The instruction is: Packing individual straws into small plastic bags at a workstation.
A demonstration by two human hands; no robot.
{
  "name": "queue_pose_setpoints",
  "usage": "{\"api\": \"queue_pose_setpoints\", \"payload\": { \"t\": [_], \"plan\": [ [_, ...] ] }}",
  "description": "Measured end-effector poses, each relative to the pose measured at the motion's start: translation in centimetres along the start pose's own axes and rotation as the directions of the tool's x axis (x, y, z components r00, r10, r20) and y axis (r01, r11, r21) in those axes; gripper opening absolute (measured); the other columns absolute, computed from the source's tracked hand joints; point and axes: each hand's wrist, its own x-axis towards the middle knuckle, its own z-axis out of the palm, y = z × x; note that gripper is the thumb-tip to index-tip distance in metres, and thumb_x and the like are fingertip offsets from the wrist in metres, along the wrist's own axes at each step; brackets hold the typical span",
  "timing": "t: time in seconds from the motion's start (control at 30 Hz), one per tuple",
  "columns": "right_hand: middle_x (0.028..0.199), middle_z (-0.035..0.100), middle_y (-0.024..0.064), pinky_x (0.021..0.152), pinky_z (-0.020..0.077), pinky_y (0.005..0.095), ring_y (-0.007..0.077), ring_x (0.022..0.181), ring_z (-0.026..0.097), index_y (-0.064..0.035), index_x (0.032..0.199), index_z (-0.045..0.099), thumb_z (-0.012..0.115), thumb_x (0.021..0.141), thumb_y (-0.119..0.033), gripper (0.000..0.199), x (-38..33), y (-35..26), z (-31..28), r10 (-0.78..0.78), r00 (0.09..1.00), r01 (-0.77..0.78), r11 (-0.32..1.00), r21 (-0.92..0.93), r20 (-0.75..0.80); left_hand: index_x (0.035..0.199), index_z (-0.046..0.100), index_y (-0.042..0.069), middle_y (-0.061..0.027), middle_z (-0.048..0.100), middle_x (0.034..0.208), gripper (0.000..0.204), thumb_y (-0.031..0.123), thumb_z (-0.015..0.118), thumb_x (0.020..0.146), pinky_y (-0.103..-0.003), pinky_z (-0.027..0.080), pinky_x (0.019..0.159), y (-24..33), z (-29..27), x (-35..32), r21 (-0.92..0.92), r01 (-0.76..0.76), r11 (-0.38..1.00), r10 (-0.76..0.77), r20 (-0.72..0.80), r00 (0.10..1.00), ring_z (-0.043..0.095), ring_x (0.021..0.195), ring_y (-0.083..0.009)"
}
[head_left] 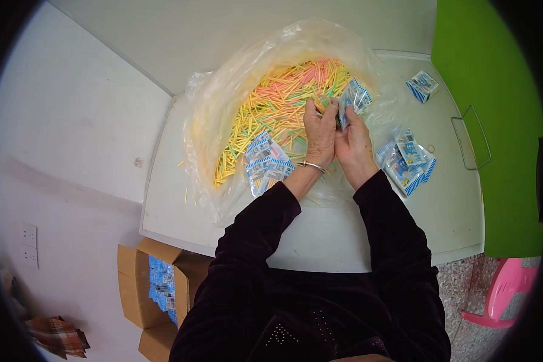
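Many thin sticks [277,105], yellow, pink and green, lie heaped in a clear plastic bag [349,43] on the white table [449,226]. Mouth of the bag is wide and slack, facing the wearer; probably laid so to keep the heap within easy reach.

One cluster of blue-and-white packets [265,163] rests on the bag's near left edge, beside the left forearm. Second cluster [404,160] lies on the table, right of the right wrist; a single packet [423,85] sits apart, farther off. Perhaps split by side so each group stays near one arm. Open cardboard box [131,283] below the table's left end, more blue packets [161,283] inside.

Left hand [320,134]: over the right part of the heap, bracelet [312,166] at wrist. Thumb and fingers drawn together, apparently pinching a small bunch of sticks [321,103]; far fingers hidden.

Right hand [353,143]: close against the left. Thumb presses the near face of a packet in hand [356,96], tilted up, seemingly steadied there beside the bunch. Its fingers pass behind; their spread cannot be told, nor whether the packet's end gapes.
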Motion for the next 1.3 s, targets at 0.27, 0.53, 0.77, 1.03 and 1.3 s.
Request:
{"api": "queue_pose_setpoints", "payload": {
  "t": [0.27,0.53,0.77,1.03,1.3],
  "plan": [
    [0.101,0.059,0.0076,0.081,0.0476,0.0332,0.0182,0.090,0.058,-0.0037,0.109,0.049,0.048,0.095,-0.017,0.020,0.3,0.0,-0.3,-0.025,1.000,0.025,1.000,-0.004,-0.008,0.084,0.045,0.006,0.0004,0.046,0.076,0.014,0.014,0.054,0.090,-0.021,0.040,0.057,-0.8,-0.3,0.5,-0.022,0.059,0.998,-0.058,0.023,0.998,0.042,0.067,-0.0052],
    [0.098,0.060,0.0074,0.081,0.0483,0.0320,0.0180,0.090,0.059,-0.0038,0.105,0.050,0.054,0.092,-0.015,0.018,-0.6,-0.7,0.6,-0.044,0.998,0.043,0.999,-0.007,-0.049,0.093,0.040,0.005,-0.0050,0.052,0.079,0.020,0.024,0.047,0.095,-0.023,0.044,0.057,0.0,0.4,0.0,-0.042,0.108,0.993,-0.107,0.030,0.994,0.049,0.070,-0.0070],
    [0.097,0.063,0.0049,0.078,0.0483,0.0264,0.0121,0.085,0.061,-0.0016,0.105,0.057,0.062,0.087,-0.013,0.022,-0.7,-3.0,0.3,-0.122,0.990,0.133,0.975,-0.178,0.073,0.095,0.042,0.004,-0.0080,0.058,0.082,0.023,0.027,0.044,0.096,-0.026,0.048,0.060,0.6,-1.7,2.6,-0.164,0.169,0.972,-0.175,-0.024,0.984,0.059,0.070,-0.0150],
    [0.094,0.066,0.0043,0.076,0.0462,0.0216,0.0076,0.081,0.061,-0.0006,0.105,0.062,0.064,0.085,-0.016,0.025,-1.4,-6.4,-0.5,0.091,0.972,0.086,0.715,-0.694,0.215,0.089,0.047,0.006,-0.0122,0.061,0.086,0.026,0.030,0.043,0.097,-0.041,0.051,0.072,2.8,-3.9,5.6,-0.447,0.226,0.865,-0.230,0.046,0.972,0.062,0.080,-0.0279],
    [0.084,0.066,0.0007,0.069,0.0427,0.0185,0.0035,0.073,0.057,0.0012,0.097,0.066,0.064,0.085,-0.018,0.023,-2.9,-8.6,-1.6,0.324,0.914,0.009,0.586,-0.811,0.245,0.090,0.046,0.006,-0.0095,0.062,0.083,0.033,0.038,0.040,0.097,-0.036,0.052,0.072,5.1,-2.0,4.6,-0.277,0.118,0.954,-0.090,0.109,0.990,0.065,0.080,-0.0254]
  ]
}}
